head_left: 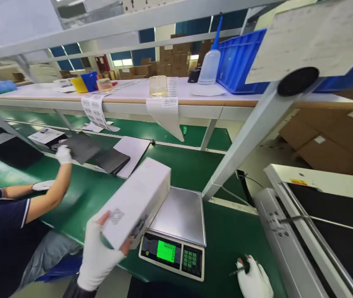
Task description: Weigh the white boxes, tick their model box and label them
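My left hand (97, 252), in a white glove with bare fingertips, grips the near end of a long white box (142, 194). The box is tilted, its far end raised over the left side of a digital scale (172, 256). Beneath it shows part of the scale's bare metal pan (184, 215), and the green display is lit. At the lower right, my gloved right hand (254, 277) is closed around a small dark thin object (241, 270), too blurred to name, low over the green table.
At the left, a co-worker's gloved hand (64, 155) touches a dark flat piece (85, 148). A slanted metal post (244, 140) rises beyond the scale. A belt machine (313, 215) stands at the right. The shelf (189, 93) holds a squeeze bottle (210, 66) and blue bin (241, 62).
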Demonstrator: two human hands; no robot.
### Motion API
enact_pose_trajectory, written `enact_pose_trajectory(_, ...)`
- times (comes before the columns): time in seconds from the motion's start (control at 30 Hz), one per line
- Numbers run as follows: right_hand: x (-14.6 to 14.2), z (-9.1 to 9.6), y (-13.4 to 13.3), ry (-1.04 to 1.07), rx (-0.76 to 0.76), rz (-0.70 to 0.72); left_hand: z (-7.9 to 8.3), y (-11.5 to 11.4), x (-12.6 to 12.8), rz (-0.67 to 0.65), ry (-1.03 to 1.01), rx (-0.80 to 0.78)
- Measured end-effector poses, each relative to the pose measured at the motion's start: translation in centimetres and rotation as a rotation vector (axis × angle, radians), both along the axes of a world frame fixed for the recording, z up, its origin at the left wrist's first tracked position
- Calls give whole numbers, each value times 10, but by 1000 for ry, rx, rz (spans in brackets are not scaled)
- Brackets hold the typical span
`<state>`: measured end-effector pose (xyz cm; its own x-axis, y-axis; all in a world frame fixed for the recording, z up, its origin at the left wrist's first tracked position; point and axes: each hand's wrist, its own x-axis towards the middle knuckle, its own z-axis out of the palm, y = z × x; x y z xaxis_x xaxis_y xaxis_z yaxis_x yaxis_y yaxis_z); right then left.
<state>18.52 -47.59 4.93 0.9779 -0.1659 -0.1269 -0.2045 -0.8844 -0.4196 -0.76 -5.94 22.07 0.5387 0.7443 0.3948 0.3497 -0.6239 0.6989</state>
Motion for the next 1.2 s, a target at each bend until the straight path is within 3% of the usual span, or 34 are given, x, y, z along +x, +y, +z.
enact_pose_trajectory(0.07,-1,1,5,13,4,-4,8,-37,19,-95,88,78)
enact_pose_trajectory(0.13,-3,1,7,0,18,4,16,-70,36,-142,106,50)
enact_pose_trajectory(0.2,-6,0,6,-9,45,11,17,-87,47,-260,53,-104)
enact_pose_trajectory(0.27,-9,-1,5,-12,91,7,9,-82,50,-359,-14,-357)
enact_pose_trajectory(0.37,-12,-1,6,-6,176,-27,-32,-46,45,-233,23,-632)
enact_pose_trajectory(0.47,-11,2,8,20,219,-82,-93,-5,29,-21,238,-624)
enact_pose_trajectory(0.57,-8,7,10,62,268,-151,-143,14,6,66,411,-601)
enact_pose_trajectory(0.63,-7,12,10,91,312,-200,-162,15,-7,63,452,-605)
enact_pose_trajectory(0.7,-7,17,13,97,366,-232,-170,11,-13,44,478,-608)
enact_pose_trajectory(0.83,-5,31,29,79,484,-248,-169,5,-13,36,507,-602)
enact_pose_trajectory(0.97,10,53,57,69,590,-174,-154,8,-1,61,491,-587)
enact_pose_trajectory(1.07,26,77,79,3,723,-89,-129,13,20,47,412,-549)
enact_pose_trajectory(1.2,47,118,107,-120,943,35,-77,12,61,-53,255,-502)
